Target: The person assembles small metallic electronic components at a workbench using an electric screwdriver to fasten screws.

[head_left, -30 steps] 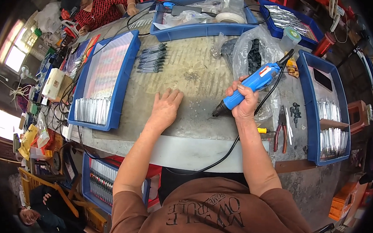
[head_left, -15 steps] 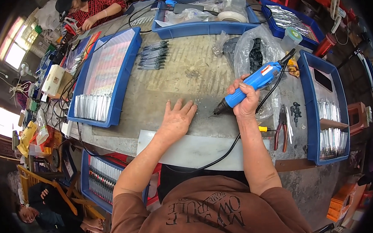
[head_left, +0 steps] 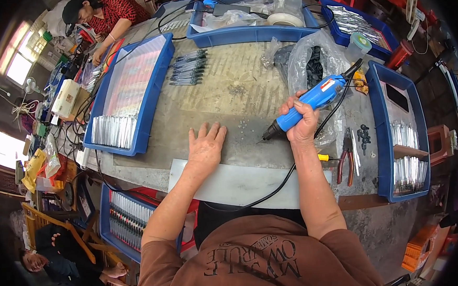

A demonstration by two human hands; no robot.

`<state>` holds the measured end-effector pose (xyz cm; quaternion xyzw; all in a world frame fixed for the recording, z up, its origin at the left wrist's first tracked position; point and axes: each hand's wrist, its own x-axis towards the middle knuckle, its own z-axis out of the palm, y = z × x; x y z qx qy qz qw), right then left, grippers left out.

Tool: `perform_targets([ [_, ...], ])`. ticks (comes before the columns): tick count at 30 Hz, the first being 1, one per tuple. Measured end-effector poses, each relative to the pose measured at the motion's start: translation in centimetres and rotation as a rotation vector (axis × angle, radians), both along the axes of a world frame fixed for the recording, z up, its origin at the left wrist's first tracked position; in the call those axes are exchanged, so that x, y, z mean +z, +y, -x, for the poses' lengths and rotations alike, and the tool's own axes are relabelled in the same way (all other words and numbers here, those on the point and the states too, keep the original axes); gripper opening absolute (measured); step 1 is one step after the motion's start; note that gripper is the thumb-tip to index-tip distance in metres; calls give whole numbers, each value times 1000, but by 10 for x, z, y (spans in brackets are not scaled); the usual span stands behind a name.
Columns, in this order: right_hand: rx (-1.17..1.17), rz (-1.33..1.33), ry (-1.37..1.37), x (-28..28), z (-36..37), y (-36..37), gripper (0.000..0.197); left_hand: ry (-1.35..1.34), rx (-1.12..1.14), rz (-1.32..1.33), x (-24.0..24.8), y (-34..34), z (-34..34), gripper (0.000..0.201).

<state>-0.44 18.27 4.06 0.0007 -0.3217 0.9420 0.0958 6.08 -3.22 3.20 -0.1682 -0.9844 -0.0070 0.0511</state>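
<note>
My right hand [head_left: 302, 120] is wrapped around a blue electric screwdriver [head_left: 310, 104], which leans with its thin bit pointing down and left at the worktop. The bit's tip is at or just above the surface. Flat on the worktop lies my left hand [head_left: 207, 148], fingers spread, holding nothing. Between the two hands are a few tiny metal pieces, probably screws [head_left: 243, 125]. A denser heap of small metal bits [head_left: 237, 90] sits farther back. Beyond my left hand, several dark pen-like pieces [head_left: 188, 68] are lined up in a stack.
Blue trays of silver strips stand left [head_left: 143, 130] and right [head_left: 378, 134]; another tray [head_left: 254, 35] is at the back. Pliers [head_left: 349, 156], a yellow-handled tool [head_left: 322, 157] and a plastic bag of black parts [head_left: 313, 67] lie right. A co-worker [head_left: 119, 13] sits far left.
My left hand has slid left, away from the screwdriver tip and the tiny pieces. My right hand and the screwdriver have stayed put. The far-left co-worker's head and arm have shifted.
</note>
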Motion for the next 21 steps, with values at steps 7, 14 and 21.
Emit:
perform_targets([
  [7,-29,44,-11,-1,1,0,31,24,25,-46,0,1,13,44],
  [14,-25,61,-18,2,0,-1,31,-52,-38,-57,7,9,5,51],
  [21,-7,48,-8,0,0,0,31,-38,-114,-30,6,13,-3,48],
])
